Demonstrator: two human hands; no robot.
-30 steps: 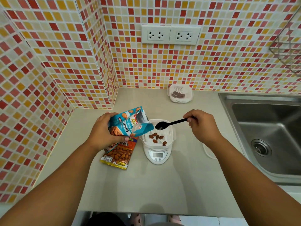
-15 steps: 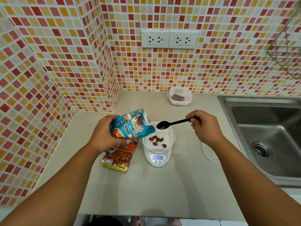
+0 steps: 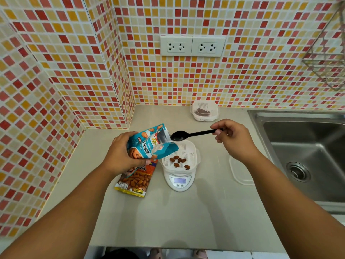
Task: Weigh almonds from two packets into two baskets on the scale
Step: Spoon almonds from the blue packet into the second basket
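My left hand sat at about nine o'clock from the scale, fingers and thumb wrapped round the teal almond packet; I held it tipped, open mouth leaning toward three o'clock, its lower lip hanging over the near-left rim of the white basket; under that hand, at seven o'clock from the basket, the orange almond packet lay flat on the counter, its top end hidden beneath the teal one; on to the middle, where the basket rested on the scale, a handful of almonds scattered on its slotted floor, the scale's display lit but too small for me to read; just above the basket's far rim hovered the bowl of the black spoon, right at the packet's mouth, and whether it carried anything I could not tell; the handle ran out toward three o'clock into my right hand, pinched between thumb and curled fingers; back at twelve o'clock, against the tiled wall, stood the second basket with dark almonds inside, well apart from the scale; at four o'clock from my right hand a clear lid lay on the counter; further right, the steel sink.
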